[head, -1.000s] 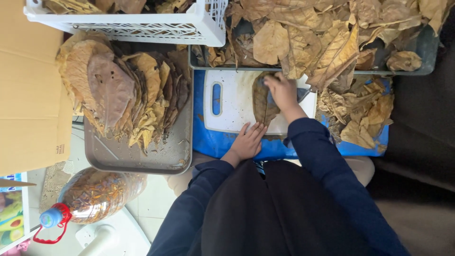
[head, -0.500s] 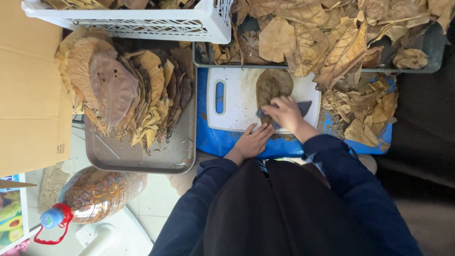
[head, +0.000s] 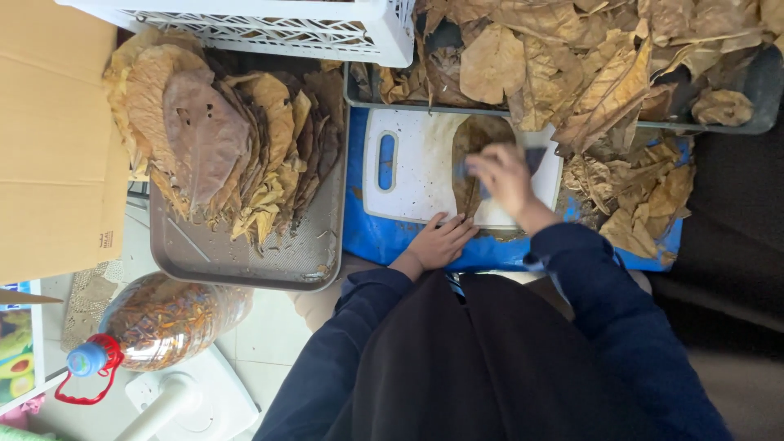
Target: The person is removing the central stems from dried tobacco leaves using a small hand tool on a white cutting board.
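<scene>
Blue tarp-like sheet (head: 392, 241) covers the low work surface, w/ a white plastic cutting board (head: 416, 175) w/ a blue-edged handle slot lying on it. On the board lies one flat brown dried leaf (head: 472, 143), long axis running away from the person.

Right hand (head: 502, 175) is blurred over the leaf's mid-part, fingers closed round a small dark blue-grey pad or scrubber (head: 535, 159); only its edge shows past the knuckles, so what exactly it is can't be told. Half a sec ago that hand sat nearer the person at the board's near edge w/ most of the leaf bare; 1 s ago it was up at the far end. So the hand is stroking back & forth along the leaf, prob. wiping it, and the leaf itself hasn't shifted.

Left hand (head: 441, 241) lies flat, fingers spread, holding nothing, pressing on the near edge of the board just beside the leaf's stem end, same spot as before.

Left of the board: grey metal tray (head: 245, 265) w/ a fanned stack of brown leaves (head: 220, 147). Far side: dark tray heaped w/ loose crumpled leaves (head: 572, 57), more spilling right of the board. White lattice crate (head: 286, 28) top left; clear bottle w/ red-ringed blue cap (head: 155, 327) on the floor.
</scene>
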